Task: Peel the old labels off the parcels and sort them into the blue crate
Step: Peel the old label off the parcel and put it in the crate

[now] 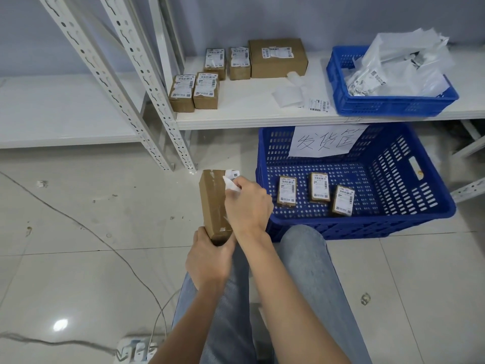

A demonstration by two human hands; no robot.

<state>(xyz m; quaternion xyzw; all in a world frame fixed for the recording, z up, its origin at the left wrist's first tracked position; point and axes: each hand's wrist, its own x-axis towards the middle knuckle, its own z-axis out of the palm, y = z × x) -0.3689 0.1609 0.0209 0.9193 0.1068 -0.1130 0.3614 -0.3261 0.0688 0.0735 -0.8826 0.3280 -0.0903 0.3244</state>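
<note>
Over the person's knees, a brown parcel [214,203] is stood on end and tilted so its taped face is turned toward the working hand. Of the two hands, the left hand [207,261] curls round the bottom end, probably to brace the box against the pull. The right hand [248,203] reaches across from a straight forearm and pinches a crumpled white label [231,180] at the top edge, half lifted from the cardboard. Just to the right on the floor sits the blue crate [393,222], three parcels already lying flat inside, close enough for an easy drop. More labelled parcels wait on the shelf [249,119].
</note>
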